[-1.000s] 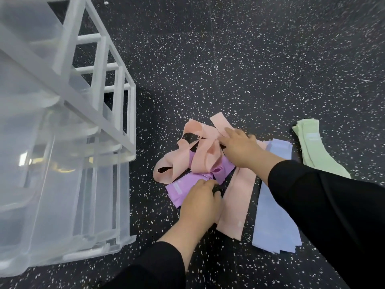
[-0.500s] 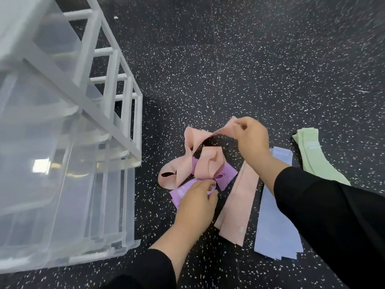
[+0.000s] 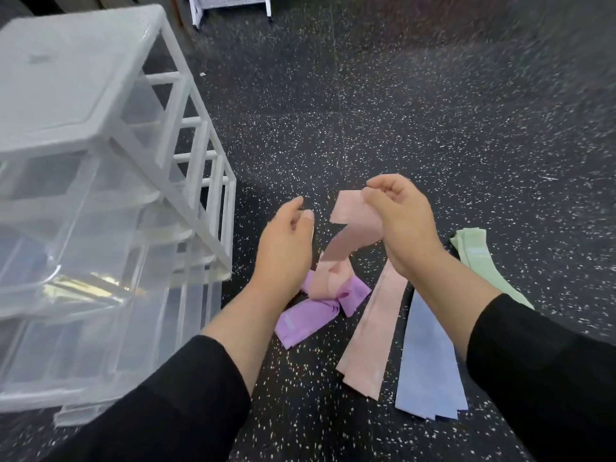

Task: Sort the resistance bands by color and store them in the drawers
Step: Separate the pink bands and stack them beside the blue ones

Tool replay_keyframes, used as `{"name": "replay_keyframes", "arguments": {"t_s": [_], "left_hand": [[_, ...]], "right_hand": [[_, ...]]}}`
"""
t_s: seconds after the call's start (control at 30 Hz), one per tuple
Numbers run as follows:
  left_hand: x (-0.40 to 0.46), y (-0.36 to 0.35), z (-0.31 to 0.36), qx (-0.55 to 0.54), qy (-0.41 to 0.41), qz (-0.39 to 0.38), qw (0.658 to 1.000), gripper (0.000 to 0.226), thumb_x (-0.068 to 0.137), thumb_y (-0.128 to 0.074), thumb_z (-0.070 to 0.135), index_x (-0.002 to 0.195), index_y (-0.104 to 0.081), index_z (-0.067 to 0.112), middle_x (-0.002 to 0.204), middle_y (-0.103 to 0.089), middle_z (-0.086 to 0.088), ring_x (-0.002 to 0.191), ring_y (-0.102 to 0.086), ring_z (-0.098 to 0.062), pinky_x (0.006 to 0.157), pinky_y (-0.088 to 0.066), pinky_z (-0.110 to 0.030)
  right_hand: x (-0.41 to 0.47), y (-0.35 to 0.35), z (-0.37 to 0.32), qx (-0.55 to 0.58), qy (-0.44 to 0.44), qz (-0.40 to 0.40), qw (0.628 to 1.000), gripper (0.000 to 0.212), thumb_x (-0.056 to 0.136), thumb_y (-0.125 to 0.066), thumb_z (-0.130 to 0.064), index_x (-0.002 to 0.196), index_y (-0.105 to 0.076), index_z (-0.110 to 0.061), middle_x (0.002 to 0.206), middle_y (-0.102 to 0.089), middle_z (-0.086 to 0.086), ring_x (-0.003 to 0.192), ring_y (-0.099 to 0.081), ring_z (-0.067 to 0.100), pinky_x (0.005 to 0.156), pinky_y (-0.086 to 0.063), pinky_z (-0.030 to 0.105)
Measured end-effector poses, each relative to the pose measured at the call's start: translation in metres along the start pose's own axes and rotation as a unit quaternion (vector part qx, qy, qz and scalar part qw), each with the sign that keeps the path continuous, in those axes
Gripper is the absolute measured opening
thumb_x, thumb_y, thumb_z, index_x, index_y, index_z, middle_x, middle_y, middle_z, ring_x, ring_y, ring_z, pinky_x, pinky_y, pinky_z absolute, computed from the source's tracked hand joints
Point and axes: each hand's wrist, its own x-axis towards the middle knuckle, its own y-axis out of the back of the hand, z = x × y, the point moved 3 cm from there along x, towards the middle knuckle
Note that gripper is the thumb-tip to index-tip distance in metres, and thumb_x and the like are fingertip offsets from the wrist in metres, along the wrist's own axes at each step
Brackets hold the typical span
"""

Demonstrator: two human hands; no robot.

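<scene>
Right grip: right hand [image 3: 401, 221] raised above the floor, thumb and fingers pinching the upper end of a pink band [image 3: 355, 225].
Left grip: left hand [image 3: 283, 248] raised just beside the band, fingers loosely curled, holding nothing.
Held band: pink, flat and limp; it hangs twisted from the pinch, and its lower end lies bunched on the purple band [image 3: 310, 316].
Purple band: on the floor under the pink tail, partly folded over itself, a pale label near one end.
Sorted pink: second pink strip [image 3: 370, 338] lies flat and straight on the floor, just right of the purple band.
Blue bands: flat stack [image 3: 428, 368] beside the flat pink strip, edges roughly aligned.
Green bands: small stack [image 3: 480, 265] furthest right, partly behind the right forearm.
Drawers: clear drawer unit [image 3: 100, 228] in a white frame, at left; drawers look shut and seem to hold no bands.
Floor: black speckled floor [image 3: 400, 111] carries everything.
Step in hand: apparently freeing the pink band from the purple tangle; storing not yet begun.
Next move calls for: likely lifting the tail free without dragging the purple band, then laying it with the flat pink strip.
</scene>
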Motion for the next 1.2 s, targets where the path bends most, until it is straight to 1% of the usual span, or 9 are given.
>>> {"name": "replay_keyframes", "arguments": {"t_s": [0.13,0.27,0.47,0.67,0.73,0.83,1.03,1.13,1.2], "left_hand": [[-0.001,-0.011,-0.012,-0.048,0.099,-0.101,0.989,0.055,0.102,-0.052,0.039,0.153,-0.042,0.021,0.127,-0.065,0.011,0.119,-0.060,-0.014,0.106,-0.046,-0.040],[-0.007,-0.020,-0.031,-0.202,0.192,-0.152,0.948,0.018,0.103,-0.055,0.033,0.103,-0.068,0.021,0.104,-0.078,0.005,0.113,-0.066,-0.016,0.099,-0.047,-0.046],[0.001,-0.016,-0.016,-0.185,0.096,-0.043,0.977,0.017,0.094,-0.062,0.016,0.080,-0.070,0.020,0.090,-0.078,-0.008,0.093,-0.072,-0.015,0.089,-0.053,-0.042],[0.003,-0.019,0.011,-0.063,-0.025,-0.035,0.997,0.027,0.088,-0.069,0.027,0.073,-0.060,0.007,0.067,-0.062,0.003,0.063,-0.053,-0.022,0.065,-0.044,-0.040],[0.006,-0.020,0.011,-0.056,-0.027,-0.033,0.998,0.022,0.086,-0.067,0.021,0.072,-0.058,0.007,0.062,-0.052,0.006,0.060,-0.042,-0.015,0.062,-0.037,-0.035],[0.006,-0.018,0.010,-0.071,-0.035,-0.029,0.996,0.011,0.089,-0.068,0.020,0.080,-0.069,0.015,0.069,-0.061,0.012,0.063,-0.050,-0.008,0.063,-0.042,-0.026],[0.002,-0.033,-0.014,-0.068,0.009,-0.185,0.980,0.032,0.101,-0.056,0.015,0.129,-0.065,0.025,0.118,-0.073,0.013,0.108,-0.066,0.002,0.092,-0.051,-0.024],[-0.004,-0.044,-0.032,-0.098,0.065,-0.216,0.969,0.019,0.100,-0.062,0.016,0.115,-0.071,0.009,0.114,-0.073,-0.011,0.098,-0.068,-0.013,0.071,-0.057,-0.022],[-0.007,-0.051,-0.045,-0.076,0.074,-0.213,0.971,0.021,0.097,-0.067,0.020,0.105,-0.068,0.001,0.104,-0.073,-0.014,0.089,-0.065,-0.016,0.074,-0.057,-0.031]], "right_hand": [[-0.011,-0.003,0.000,0.049,-0.019,-0.050,0.997,0.015,0.081,-0.069,-0.026,0.083,-0.073,-0.041,0.093,-0.067,-0.002,0.088,-0.057,0.020,0.081,-0.043,0.042],[-0.017,-0.002,0.010,0.050,-0.042,-0.092,0.994,0.016,0.084,-0.071,-0.022,0.087,-0.073,-0.037,0.092,-0.064,0.000,0.087,-0.055,0.021,0.080,-0.042,0.042],[-0.019,0.008,0.017,-0.032,-0.035,-0.149,0.988,0.025,0.093,-0.070,-0.022,0.118,-0.064,-0.023,0.087,-0.070,0.004,0.081,-0.064,0.020,0.076,-0.048,0.039],[-0.022,0.006,0.005,-0.129,0.034,-0.181,0.974,0.024,0.093,-0.072,-0.020,0.117,-0.069,-0.021,0.103,-0.075,0.001,0.085,-0.067,0.004,0.078,-0.050,0.018],[-0.020,0.005,0.004,-0.160,0.049,-0.180,0.969,0.017,0.096,-0.066,-0.020,0.112,-0.072,-0.023,0.104,-0.075,-0.004,0.094,-0.069,0.011,0.083,-0.053,0.024],[-0.015,0.008,0.006,-0.198,0.061,-0.126,0.970,0.017,0.099,-0.057,-0.017,0.097,-0.073,-0.015,0.086,-0.072,0.000,0.075,-0.060,0.015,0.072,-0.047,0.034],[-0.007,0.011,-0.008,-0.080,0.007,-0.138,0.987,0.016,0.098,-0.060,-0.021,0.105,-0.074,-0.019,0.098,-0.074,0.019,0.081,-0.064,0.023,0.079,-0.056,0.062],[-0.003,0.013,-0.026,-0.002,-0.013,-0.125,0.992,0.018,0.102,-0.055,-0.010,0.106,-0.071,-0.015,0.088,-0.075,0.009,0.078,-0.069,0.020,0.077,-0.060,0.055],[0.004,0.020,-0.034,0.022,-0.015,-0.096,0.995,0.018,0.102,-0.054,-0.010,0.104,-0.071,-0.015,0.088,-0.073,0.007,0.078,-0.068,0.021,0.079,-0.060,0.055]]}}
